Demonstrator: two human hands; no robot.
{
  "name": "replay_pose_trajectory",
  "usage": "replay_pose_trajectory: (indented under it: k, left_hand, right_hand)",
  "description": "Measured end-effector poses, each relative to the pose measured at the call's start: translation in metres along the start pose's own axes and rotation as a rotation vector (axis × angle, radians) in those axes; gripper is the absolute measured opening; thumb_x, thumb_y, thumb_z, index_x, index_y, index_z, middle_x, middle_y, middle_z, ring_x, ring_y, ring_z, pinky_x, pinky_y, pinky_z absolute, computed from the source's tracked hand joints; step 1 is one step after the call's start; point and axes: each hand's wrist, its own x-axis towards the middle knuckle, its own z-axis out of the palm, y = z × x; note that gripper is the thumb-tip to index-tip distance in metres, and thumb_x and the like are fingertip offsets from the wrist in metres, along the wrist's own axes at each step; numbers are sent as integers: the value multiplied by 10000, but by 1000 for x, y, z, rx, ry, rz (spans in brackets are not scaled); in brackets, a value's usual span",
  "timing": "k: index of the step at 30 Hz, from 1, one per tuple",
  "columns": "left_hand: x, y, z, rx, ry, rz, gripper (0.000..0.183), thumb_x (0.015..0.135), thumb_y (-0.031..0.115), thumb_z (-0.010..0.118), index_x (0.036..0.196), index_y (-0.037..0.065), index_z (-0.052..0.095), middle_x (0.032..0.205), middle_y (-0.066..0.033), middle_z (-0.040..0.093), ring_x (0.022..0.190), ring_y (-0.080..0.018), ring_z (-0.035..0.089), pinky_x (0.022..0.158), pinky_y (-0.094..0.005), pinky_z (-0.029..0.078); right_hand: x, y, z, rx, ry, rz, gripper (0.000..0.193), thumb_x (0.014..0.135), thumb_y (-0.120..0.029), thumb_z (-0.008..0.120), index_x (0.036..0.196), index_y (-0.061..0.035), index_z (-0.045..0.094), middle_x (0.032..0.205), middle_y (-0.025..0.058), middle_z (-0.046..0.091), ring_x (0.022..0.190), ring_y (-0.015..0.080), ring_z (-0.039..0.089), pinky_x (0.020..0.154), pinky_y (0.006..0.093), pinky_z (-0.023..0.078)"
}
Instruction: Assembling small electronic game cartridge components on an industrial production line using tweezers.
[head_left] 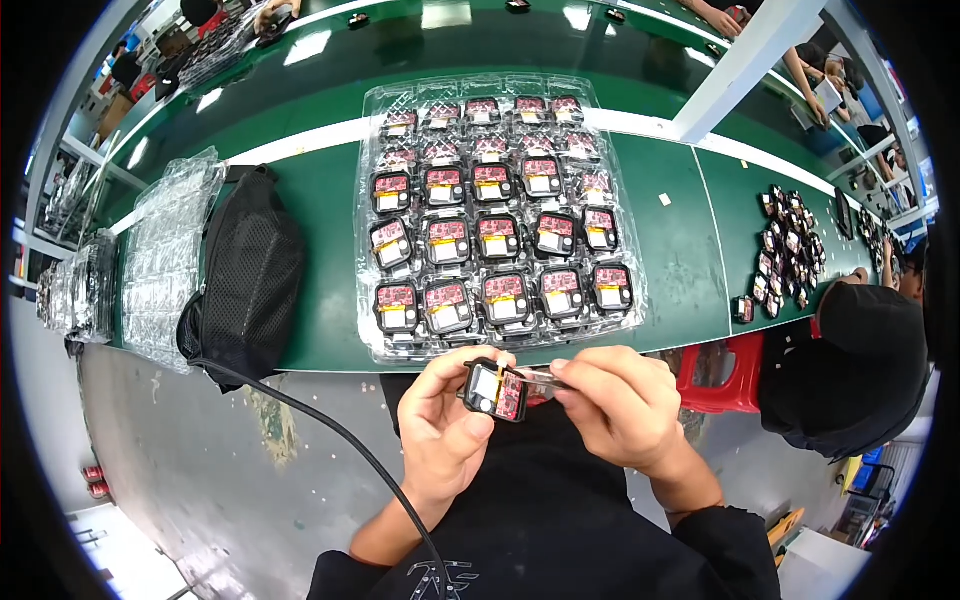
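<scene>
In my left hand (440, 425), thumb and fingers grip a small black-cased electronic module (497, 390) with a red circuit board, a silvery-white block and a yellow strip. It is held in front of the table's near edge. From the right, my right hand (620, 405) pinches a pair of metal tweezers (540, 379), whose tips reach the module's board near the yellow strip. Whether the tips grip anything is too small to tell. Just beyond my hands lies a clear plastic tray (640, 290) with rows of similar modules (503, 297) in its pockets.
Left on the green table (330, 250) lie a black mesh bag (250, 270) and stacked clear trays (165, 255). A black cable (330, 425) crosses on the left. At right are a heap of modules (788, 250), a red stool (735, 370) and a person in black (850, 370).
</scene>
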Motion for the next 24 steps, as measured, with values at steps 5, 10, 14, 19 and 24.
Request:
replay_pose_trajectory:
  k: [5, 10, 14, 19, 24]
  left_hand:
    - [-1, -2, 5, 273, -36, 178, 663, 818, 270, 863, 1298, -46, 534, 1276, -218, 603, 1168, -348, 660, 1048, -522, 528]
    - [3, -4, -8, 563, -240, 483, 537, 699, 78, 875, 1183, -26, 668, 1192, -256, 712, 1268, -424, 622, 1159, -580, 383]
    - [6, 2, -16, 708, -289, 557, 560, 675, 89, 880, 1189, -1, 677, 1183, -231, 723, 1266, -421, 626, 1142, -609, 387]
    - [8, 4, -20, 742, -298, 579, 546, 674, 110, 885, 1169, -4, 687, 1151, -222, 736, 1232, -409, 651, 1126, -598, 412]
    - [11, 8, -24, 862, -305, 616, 545, 674, 135, 899, 1151, -24, 691, 1128, -224, 742, 1192, -409, 675, 1111, -593, 434]
  right_hand:
    - [-10, -12, -3, 825, -26, 801, 239, 954, -60, 720, 1151, 34, 621, 936, 70, 680, 767, 94, 630, 656, 269, 530]
    - [3, -19, 5, 1334, -190, 1011, 235, 968, -100, 735, 1141, 19, 628, 955, 0, 639, 880, 37, 570, 763, 226, 487]
    - [5, -19, 4, 1444, -213, 1030, 169, 989, -96, 706, 1097, 22, 652, 896, -35, 610, 810, 14, 531, 701, 211, 448]
    - [5, -22, 9, 1478, -201, 1040, 181, 1009, -140, 687, 1078, 24, 656, 812, -62, 562, 711, 0, 465, 609, 203, 377]
    - [3, -22, 15, 1450, -237, 1143, 217, 1013, -220, 692, 1033, -9, 650, 712, -89, 504, 567, -16, 360, 491, 204, 247]
